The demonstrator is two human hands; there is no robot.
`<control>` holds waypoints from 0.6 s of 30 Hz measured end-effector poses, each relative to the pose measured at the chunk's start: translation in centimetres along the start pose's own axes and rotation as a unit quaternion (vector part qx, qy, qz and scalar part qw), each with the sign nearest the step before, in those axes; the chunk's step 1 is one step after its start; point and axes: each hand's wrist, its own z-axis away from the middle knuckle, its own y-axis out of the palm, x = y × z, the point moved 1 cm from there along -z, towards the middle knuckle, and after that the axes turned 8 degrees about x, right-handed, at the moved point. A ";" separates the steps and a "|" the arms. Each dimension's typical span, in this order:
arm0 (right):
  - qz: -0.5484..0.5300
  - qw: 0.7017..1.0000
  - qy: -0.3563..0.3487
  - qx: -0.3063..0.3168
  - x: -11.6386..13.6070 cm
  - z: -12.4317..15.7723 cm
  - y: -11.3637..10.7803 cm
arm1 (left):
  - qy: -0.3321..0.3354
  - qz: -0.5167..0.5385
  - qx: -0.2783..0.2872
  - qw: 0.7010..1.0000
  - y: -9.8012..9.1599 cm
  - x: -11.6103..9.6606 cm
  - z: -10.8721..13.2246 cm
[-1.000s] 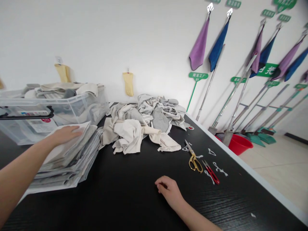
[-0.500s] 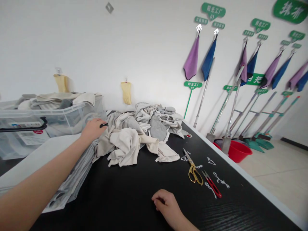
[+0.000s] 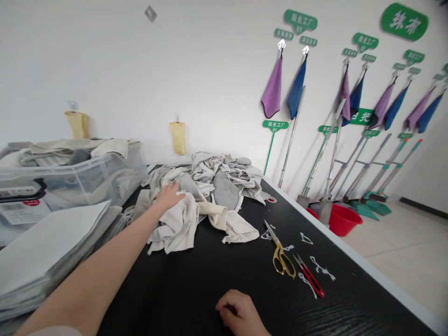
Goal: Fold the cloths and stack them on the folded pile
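Observation:
My left hand (image 3: 170,196) reaches over a heap of grey and off-white cloth pieces (image 3: 227,186) and lies on it with its fingers stretched out. Under and beside it is a crumpled pale cloth (image 3: 180,224) at the heap's near side. Whether any fabric is gripped does not show. Near the front of the black table (image 3: 182,284) rests my right hand (image 3: 241,310), its fingers curled in and nothing visible in them. To its right lie gold-handled scissors (image 3: 282,254) and red-handled thread snips (image 3: 310,277), among white fabric scraps (image 3: 322,268).
On the left stands a clear plastic box (image 3: 94,172) filled with cloths, and before it a stack of flat pale cloths (image 3: 52,247). Yellow gloves (image 3: 178,137) hang on the wall. Beyond the table's right edge are a red bucket (image 3: 345,220), mops and hanging purple and blue cloths.
My left hand has moved right, from beside the box onto the cloth heap, and its fingers have spread. My right hand stays curled in nearly the same place. The view has shifted slightly.

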 end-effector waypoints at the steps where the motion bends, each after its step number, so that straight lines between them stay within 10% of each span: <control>1: 0.002 1.000 -0.003 0.002 0.0 0.0 -0.1 | -0.003 0.003 0.011 1.000 0.6 0.0 -0.2; 18: 0.013 0.998 -0.039 0.046 -1.7 -0.6 0.1 | 0.007 0.017 0.101 0.995 6.1 -1.9 1.2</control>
